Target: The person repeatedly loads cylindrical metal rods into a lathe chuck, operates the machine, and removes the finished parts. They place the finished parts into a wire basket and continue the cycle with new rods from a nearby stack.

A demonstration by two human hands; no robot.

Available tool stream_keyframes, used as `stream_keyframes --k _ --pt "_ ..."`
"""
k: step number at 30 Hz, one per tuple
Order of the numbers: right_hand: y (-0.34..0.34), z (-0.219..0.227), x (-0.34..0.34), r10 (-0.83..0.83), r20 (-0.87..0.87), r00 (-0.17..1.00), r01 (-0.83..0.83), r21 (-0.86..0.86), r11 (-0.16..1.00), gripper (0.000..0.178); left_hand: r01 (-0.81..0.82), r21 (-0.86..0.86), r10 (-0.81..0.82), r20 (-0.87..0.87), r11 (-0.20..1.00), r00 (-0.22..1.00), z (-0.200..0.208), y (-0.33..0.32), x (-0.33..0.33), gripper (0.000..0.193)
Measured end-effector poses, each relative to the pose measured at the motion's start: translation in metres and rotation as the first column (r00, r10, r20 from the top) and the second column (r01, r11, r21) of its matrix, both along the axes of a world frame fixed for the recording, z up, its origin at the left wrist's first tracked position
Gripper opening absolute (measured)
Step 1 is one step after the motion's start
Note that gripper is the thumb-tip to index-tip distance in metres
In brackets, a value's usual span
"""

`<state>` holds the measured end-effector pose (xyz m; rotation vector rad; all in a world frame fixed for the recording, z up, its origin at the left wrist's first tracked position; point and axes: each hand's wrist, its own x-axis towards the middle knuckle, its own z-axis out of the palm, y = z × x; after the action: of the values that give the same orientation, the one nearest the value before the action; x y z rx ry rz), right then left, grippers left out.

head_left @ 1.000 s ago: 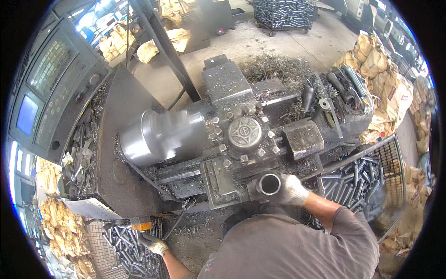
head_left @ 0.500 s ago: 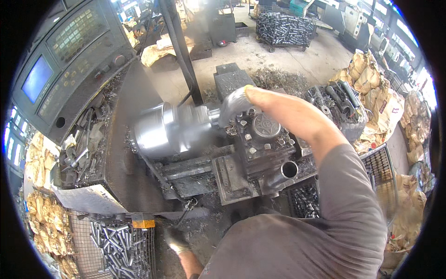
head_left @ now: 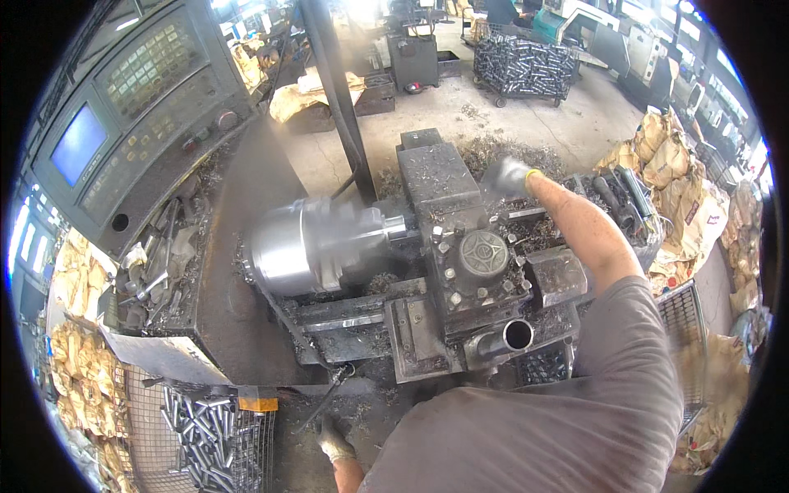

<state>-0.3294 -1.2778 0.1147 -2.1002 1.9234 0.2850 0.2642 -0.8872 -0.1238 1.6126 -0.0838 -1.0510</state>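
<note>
My right hand (head_left: pixel 508 176), in a pale glove with a yellow cuff, is smeared by motion beyond the square tool post (head_left: pixel 482 256) of a lathe. I cannot make out its fingers or anything in them. To its left, a shiny chuck (head_left: pixel 283 248) looks blurred as if spinning, with a short bright metal shaft (head_left: pixel 395 224) sticking out toward the tool post. Low in the picture, my left hand (head_left: pixel 334 442), gloved with dark fingers, hangs beside a thin lever rod (head_left: pixel 319 401). Whether it touches the rod is unclear. A hollow metal tube (head_left: pixel 516 334) points up at the tool post's near side.
A control panel (head_left: pixel 123 123) with a lit screen stands left. Tools and shavings fill a tray (head_left: pixel 156 287) beneath it. Wire baskets of metal tubes stand at lower left (head_left: pixel 267 448) and far back (head_left: pixel 526 70). Brown paper sacks (head_left: pixel 674 181) line the right side.
My right hand has left the shaft end by the tool post and swung right and away. My left hand has shifted slightly right. The whole view has tilted a little.
</note>
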Motion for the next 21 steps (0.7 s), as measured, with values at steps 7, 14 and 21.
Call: stream_keyframes --k 7,14,21 --pt "-0.054 -0.042 0.084 0.168 0.142 0.975 -0.205 0.308 0.929 0.044 0.203 -0.210 -0.175 0.145 0.956 0.974 0.038 -0.069 -0.032 0.017" --pt "-0.073 0.005 0.170 0.128 0.482 0.867 -0.358 0.422 0.833 0.060 0.506 -0.065 -0.326 0.693 0.860 0.644 0.087 -0.096 -0.048 0.016" --pt "-0.073 -0.006 0.168 0.164 0.411 0.897 -0.404 0.606 0.685 0.051 0.714 0.150 0.073 0.960 0.684 -0.272 0.244 -0.253 -0.090 0.087"
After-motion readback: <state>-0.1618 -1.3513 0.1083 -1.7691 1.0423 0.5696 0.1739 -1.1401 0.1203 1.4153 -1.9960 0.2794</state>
